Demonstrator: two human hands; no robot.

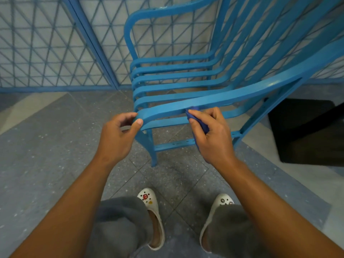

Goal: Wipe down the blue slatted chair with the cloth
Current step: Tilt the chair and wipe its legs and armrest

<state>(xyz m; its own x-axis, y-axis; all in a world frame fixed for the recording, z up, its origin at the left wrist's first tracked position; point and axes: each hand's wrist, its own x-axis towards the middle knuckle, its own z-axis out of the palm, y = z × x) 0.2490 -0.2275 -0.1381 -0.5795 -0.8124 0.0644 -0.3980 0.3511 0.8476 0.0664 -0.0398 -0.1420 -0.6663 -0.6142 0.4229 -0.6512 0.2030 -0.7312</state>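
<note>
The blue slatted chair (178, 84), glossy curved painted slats, fills the upper centre. The left hand (119, 135) pinches its near armrest's end. The right hand (210, 135) clutches a bunched dark-blue cloth (197, 120) against that armrest.

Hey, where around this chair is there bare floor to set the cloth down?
Bare grey floor lies left of the chair, between its front leg and the mesh fence. More lies between the chair and the white clogs. The right is crowded: a black mat sits beside the chair's back leg. The left hand grips the near armrest; the right hand holds the cloth.
</note>
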